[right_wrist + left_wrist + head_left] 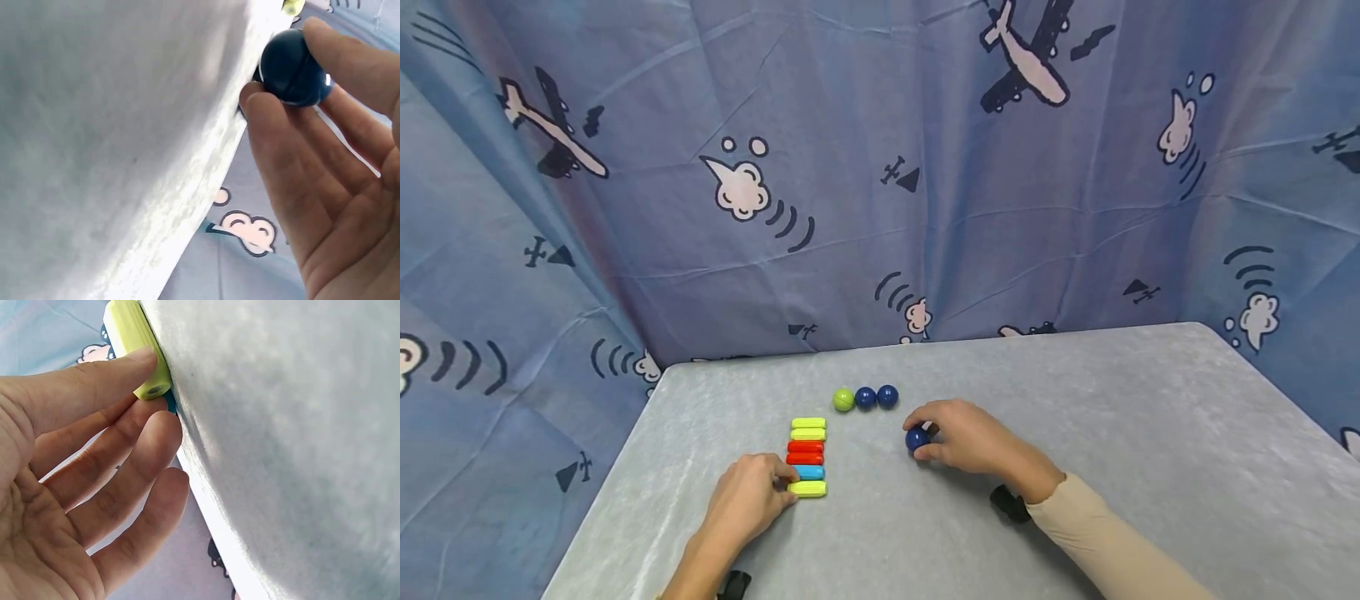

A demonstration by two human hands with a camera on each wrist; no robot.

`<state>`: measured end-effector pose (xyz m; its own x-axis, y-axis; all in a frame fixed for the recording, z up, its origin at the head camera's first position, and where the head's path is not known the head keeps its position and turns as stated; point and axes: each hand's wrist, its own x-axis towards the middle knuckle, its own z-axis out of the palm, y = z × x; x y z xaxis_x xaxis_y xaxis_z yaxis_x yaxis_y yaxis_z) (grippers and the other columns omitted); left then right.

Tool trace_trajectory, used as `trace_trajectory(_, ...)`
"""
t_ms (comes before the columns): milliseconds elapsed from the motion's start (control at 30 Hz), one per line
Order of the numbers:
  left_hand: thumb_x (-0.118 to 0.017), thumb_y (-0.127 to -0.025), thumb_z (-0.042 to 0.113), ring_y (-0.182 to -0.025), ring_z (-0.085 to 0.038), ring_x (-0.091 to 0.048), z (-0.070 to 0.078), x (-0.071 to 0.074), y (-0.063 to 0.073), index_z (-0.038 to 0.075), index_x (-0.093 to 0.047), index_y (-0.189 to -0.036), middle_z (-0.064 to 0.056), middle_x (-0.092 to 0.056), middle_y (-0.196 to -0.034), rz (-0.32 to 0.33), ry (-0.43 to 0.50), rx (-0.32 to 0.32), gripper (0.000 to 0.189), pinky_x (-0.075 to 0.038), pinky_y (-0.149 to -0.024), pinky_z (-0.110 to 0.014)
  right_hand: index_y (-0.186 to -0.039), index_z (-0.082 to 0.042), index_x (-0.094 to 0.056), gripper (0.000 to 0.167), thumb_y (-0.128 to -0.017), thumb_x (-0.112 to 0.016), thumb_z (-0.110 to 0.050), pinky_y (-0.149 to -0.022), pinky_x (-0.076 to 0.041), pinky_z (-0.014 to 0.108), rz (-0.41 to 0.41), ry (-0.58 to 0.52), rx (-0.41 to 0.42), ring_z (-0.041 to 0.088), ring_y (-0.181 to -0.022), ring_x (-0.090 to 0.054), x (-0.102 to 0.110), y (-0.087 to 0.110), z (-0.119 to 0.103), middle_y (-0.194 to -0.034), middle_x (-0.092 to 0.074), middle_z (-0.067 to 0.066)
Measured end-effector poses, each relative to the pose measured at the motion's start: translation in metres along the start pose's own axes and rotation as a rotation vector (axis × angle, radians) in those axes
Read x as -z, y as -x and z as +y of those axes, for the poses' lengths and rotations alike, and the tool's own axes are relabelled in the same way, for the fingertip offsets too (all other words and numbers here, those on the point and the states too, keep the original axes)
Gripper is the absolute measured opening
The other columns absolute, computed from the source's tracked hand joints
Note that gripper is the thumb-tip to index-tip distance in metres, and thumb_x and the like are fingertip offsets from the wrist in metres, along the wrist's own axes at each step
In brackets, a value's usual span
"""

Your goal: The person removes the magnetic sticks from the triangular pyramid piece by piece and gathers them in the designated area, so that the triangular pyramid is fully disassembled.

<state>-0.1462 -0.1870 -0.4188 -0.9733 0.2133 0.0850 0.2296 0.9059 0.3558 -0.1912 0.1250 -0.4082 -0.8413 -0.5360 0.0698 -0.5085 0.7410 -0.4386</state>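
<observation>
In the head view, my left hand (747, 497) pinches the nearest yellow-green ribbed cylinder (809, 489) between thumb and fingers. The left wrist view shows a small hole in the end of this cylinder (136, 337). It lies at the near end of a column with a blue cylinder (810, 472), two red cylinders (805, 458) and two more yellow-green ones (808, 423). My right hand (967, 436) holds a dark blue ball (916, 439) between thumb and fingers. In the right wrist view, a thin groove crosses this ball (294, 65).
Beyond the hands, a lime green ball (843, 400) and two dark blue balls (877, 397) sit in a row. Everything rests on a grey table (1112, 400). A blue curtain (850, 167) with printed planes hangs behind its far edge.
</observation>
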Motion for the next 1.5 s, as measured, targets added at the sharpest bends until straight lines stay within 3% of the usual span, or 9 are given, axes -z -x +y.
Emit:
trace_trajectory(367,-0.089,-0.067,0.008,-0.064,-0.003,-0.056,0.001,-0.001,0.001,0.014,-0.079,-0.08,0.007,-0.072,-0.079,0.027,0.009,-0.018,0.017,-0.044,-0.058,-0.024,-0.116,-0.015,-0.073,0.035,-0.083,-0.081,-0.023,-0.082,-0.055,0.035,0.031,-0.001,-0.088,0.014,-0.093,-0.07,0.003,-0.03,0.017,-0.111,-0.074,0.0)
trace_trajectory(867,-0.088,-0.068,0.01,-0.065,-0.003,-0.055,-0.001,-0.001,0.001,0.014,-0.079,-0.082,0.007,-0.071,-0.08,0.009,-0.002,-0.019,0.017,-0.043,-0.057,-0.024,-0.12,-0.014,-0.072,0.038,-0.084,-0.081,-0.024,-0.085,-0.055,0.037,0.052,-0.004,-0.167,0.016,-0.097,-0.07,0.005,-0.056,0.031,-0.115,-0.073,0.001)
trace_trajectory(1500,-0.088,-0.069,0.012,-0.066,-0.005,-0.054,0.0,-0.001,0.0,0.015,-0.079,-0.083,0.008,-0.071,-0.081,-0.015,-0.011,-0.005,0.017,-0.044,-0.058,-0.026,-0.125,-0.012,-0.069,0.044,-0.085,-0.08,-0.026,-0.092,-0.054,0.039,0.052,-0.027,-0.218,0.019,-0.103,-0.07,-0.005,-0.06,0.034,-0.119,-0.072,0.003)
